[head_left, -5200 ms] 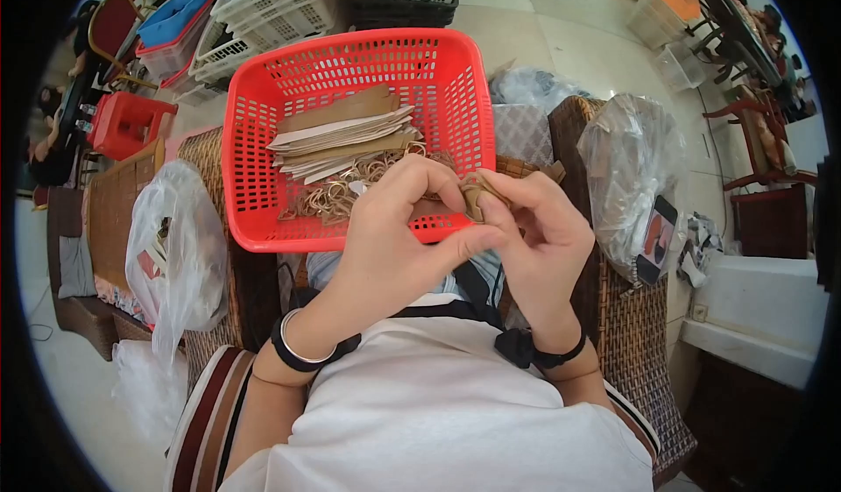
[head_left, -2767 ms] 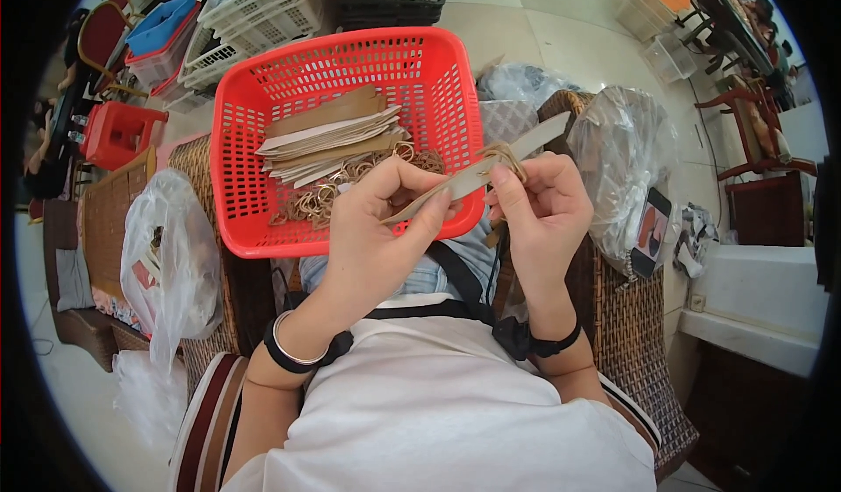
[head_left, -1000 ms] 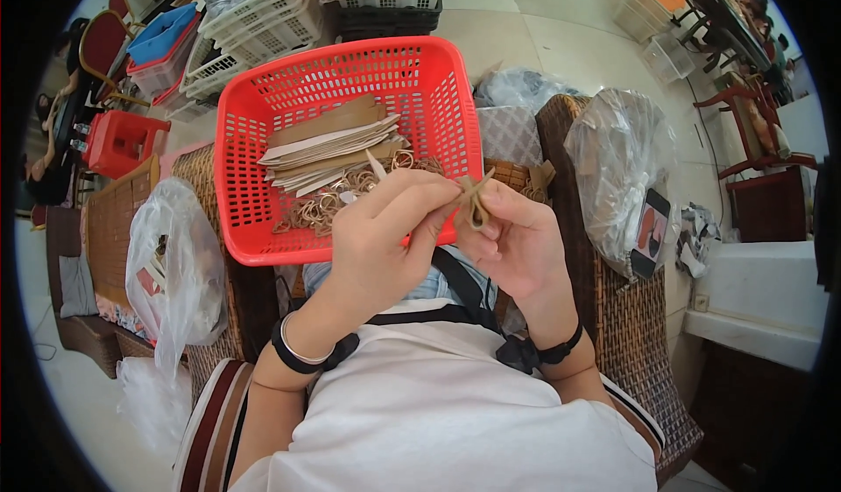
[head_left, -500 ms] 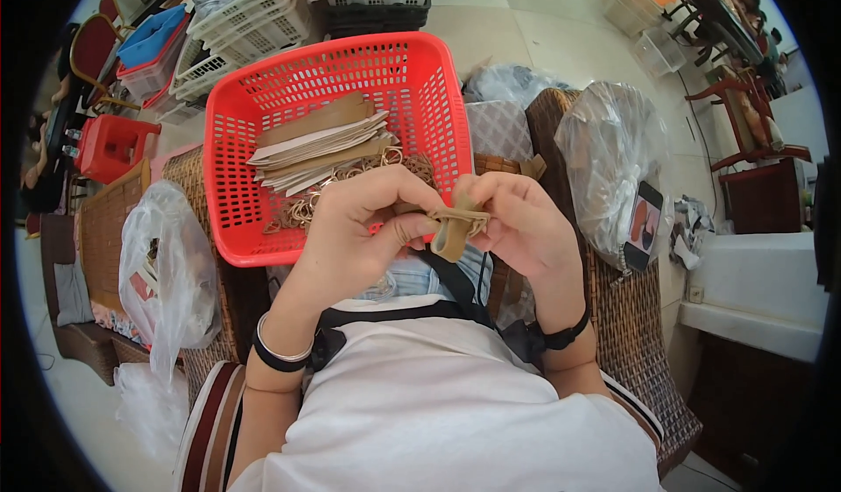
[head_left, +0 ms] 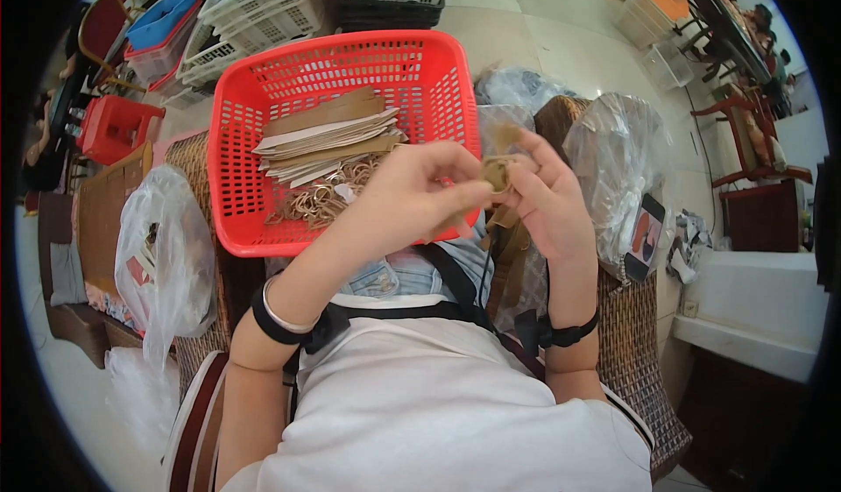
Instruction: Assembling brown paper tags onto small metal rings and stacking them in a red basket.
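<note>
An olive-tan strap [head_left: 496,175], bent into a loop with a thin band or ring around it, is between my hands. My right hand [head_left: 556,203] pinches it, and one end stands up by the fingers. My left hand [head_left: 429,185] is closed, its thumb and fingertips at the loop's left side; motion blurs them slightly. Just beyond my hands, a red plastic basket [head_left: 229,245] holds a stack of tan and whitish strips [head_left: 328,137] and a pile of gold-coloured metal buckles or rings [head_left: 320,201]. More tan strips [head_left: 512,260] hang below my right hand.
Clear plastic bags lie on the woven armrests at left [head_left: 166,260] and right [head_left: 613,150]. A phone [head_left: 644,238] rests by the right bag. Stacked crates [head_left: 267,28] and a red stool [head_left: 114,128] stand beyond. People sit at tables far off.
Both hands have moved up and slightly right with the strap. The loop that hung below the fingers is now raised between them. The view has shifted a little.
</note>
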`<state>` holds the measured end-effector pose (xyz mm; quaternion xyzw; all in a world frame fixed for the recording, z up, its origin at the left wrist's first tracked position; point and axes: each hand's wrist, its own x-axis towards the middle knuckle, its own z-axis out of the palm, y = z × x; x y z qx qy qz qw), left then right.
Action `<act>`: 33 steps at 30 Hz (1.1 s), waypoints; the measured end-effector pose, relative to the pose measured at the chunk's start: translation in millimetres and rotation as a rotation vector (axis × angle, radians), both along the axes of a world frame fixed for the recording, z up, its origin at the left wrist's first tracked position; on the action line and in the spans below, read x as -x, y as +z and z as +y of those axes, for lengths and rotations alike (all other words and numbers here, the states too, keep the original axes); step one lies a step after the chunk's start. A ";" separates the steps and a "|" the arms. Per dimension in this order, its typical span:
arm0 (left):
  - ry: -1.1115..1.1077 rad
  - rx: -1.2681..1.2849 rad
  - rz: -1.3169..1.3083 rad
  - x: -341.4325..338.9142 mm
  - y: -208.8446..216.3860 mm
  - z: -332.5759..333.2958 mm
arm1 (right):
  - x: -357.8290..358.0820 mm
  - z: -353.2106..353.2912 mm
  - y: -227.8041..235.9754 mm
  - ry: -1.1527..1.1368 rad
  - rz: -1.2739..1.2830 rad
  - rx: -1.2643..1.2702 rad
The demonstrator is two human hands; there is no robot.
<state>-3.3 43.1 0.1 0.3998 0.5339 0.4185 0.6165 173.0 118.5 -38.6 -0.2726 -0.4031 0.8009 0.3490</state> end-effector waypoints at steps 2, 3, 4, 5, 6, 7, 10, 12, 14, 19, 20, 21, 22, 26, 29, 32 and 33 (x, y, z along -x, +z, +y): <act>-0.082 -0.011 0.110 4.8 -4.1 2.7 | -6.0 8.0 -8.9 -0.057 -0.065 -0.045; -0.177 -0.021 0.218 9.3 -6.9 5.3 | -12.2 15.1 -14.5 -0.127 -0.131 -0.092; -0.186 -0.032 0.327 20.4 -2.6 8.0 | -22.8 23.1 -18.7 -0.155 -0.286 -0.186; -0.104 -0.071 0.365 37.3 -8.7 15.7 | -34.1 35.8 -23.1 -0.120 -0.428 -0.270; -0.024 -0.175 0.653 59.1 -12.1 25.4 | -46.5 47.0 -35.1 -0.072 -0.652 -0.348; 0.089 -0.238 0.739 86.4 -27.5 36.0 | -53.3 55.4 -47.9 -0.021 -0.877 -0.432; 0.123 -0.141 1.213 146.8 -54.2 62.1 | -54.9 61.7 -97.6 0.025 -1.380 -0.806; 0.056 -0.209 1.200 164.5 -91.8 74.3 | -52.4 57.9 -122.7 -0.099 -1.560 -0.940; -0.010 -0.266 1.186 173.4 -121.8 77.4 | -43.9 55.7 -120.1 -0.167 -1.618 -1.008; 0.037 -0.312 1.495 163.7 -133.9 75.4 | 23.7 28.0 -41.6 -0.216 -0.861 -1.207; 0.039 -0.309 1.500 164.3 -131.3 74.7 | 43.2 22.6 -42.9 -0.099 -0.746 -1.206; 0.032 -0.287 1.504 164.2 -129.2 74.0 | 61.1 16.9 -44.0 0.016 -0.635 -1.199; 0.023 -0.272 1.507 163.0 -127.0 76.0 | 77.1 14.5 -52.8 0.076 -0.723 -1.243; -0.012 -0.221 1.548 155.9 -129.8 78.6 | 126.3 20.4 -106.7 0.168 -1.078 -1.305; 0.067 -0.325 1.553 152.1 -134.9 75.5 | 132.4 18.7 -112.2 0.225 -1.030 -1.329; 0.040 -0.233 1.607 146.4 -118.7 69.1 | 114.6 15.0 -85.6 0.137 -0.916 -1.216; 0.042 -0.236 1.600 145.7 -107.7 67.0 | 105.4 16.7 -75.6 0.094 -0.865 -1.086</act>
